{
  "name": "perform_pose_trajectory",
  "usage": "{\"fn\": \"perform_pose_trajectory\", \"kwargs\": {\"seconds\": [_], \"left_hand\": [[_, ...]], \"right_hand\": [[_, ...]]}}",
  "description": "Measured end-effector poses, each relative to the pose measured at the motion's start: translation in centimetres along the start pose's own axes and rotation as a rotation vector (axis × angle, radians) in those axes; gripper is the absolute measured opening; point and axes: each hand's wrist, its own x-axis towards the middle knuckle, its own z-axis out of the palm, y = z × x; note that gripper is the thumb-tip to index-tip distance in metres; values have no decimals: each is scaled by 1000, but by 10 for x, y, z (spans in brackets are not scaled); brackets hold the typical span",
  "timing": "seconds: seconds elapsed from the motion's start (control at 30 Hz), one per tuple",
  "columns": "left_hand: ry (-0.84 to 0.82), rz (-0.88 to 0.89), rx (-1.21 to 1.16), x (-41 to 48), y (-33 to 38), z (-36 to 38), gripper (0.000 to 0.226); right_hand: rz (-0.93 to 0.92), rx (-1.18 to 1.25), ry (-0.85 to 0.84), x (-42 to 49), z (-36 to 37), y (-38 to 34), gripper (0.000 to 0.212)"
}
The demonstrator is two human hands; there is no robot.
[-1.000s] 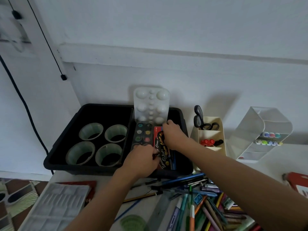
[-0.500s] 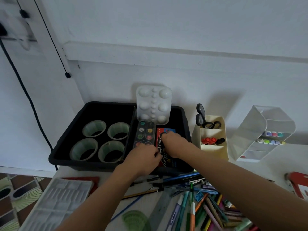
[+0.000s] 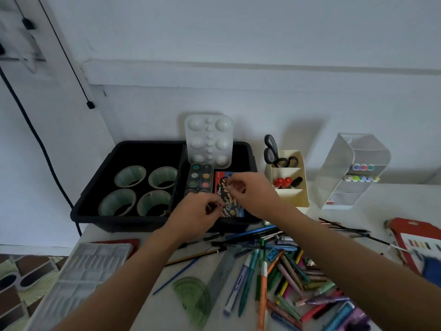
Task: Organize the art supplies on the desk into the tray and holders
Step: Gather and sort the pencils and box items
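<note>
The scene is dimly lit in a cool bluish cast, soft shadows are thrown rightward onto the wall (image 3: pixel 238 39) behind the scissors (image 3: pixel 270 149) and clear holder (image 3: pixel 343 177), straight lines are bowed near the wide-angle edges, and the fingers (image 3: pixel 232 185) of the right hand (image 3: pixel 253 195) are smeared by motion blur.

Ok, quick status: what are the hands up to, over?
Left hand pinching a small dark thing over the black tray. Right hand curled above the red paint box, grip unclear. Pens loose on desk.

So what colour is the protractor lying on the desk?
The protractor is translucent green; the head view, the only one, shows it at the bottom centre.
</note>
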Motion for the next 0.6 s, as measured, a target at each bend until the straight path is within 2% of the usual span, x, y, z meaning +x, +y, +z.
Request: {"fn": "perform_pose_trajectory", "kwargs": {"seconds": [0.17, 0.3, 0.4, 0.5, 0.6], "left_hand": [[79, 151, -66, -21, 13, 8, 11], [142, 243, -22, -40, 27, 14, 15], [158, 285, -61, -53, 46, 26, 17], [86, 165, -45, -63, 60, 46, 20], [-14, 20, 101, -70, 63, 74, 33]], "right_hand": [[96, 326, 136, -68, -33, 16, 10], [163, 400, 166, -120, -37, 38, 12], [121, 273, 166, -149, -30, 54, 13], [19, -28, 162, -168, -26, 74, 16], [29, -248, -27, -181, -27, 88, 35]]}}
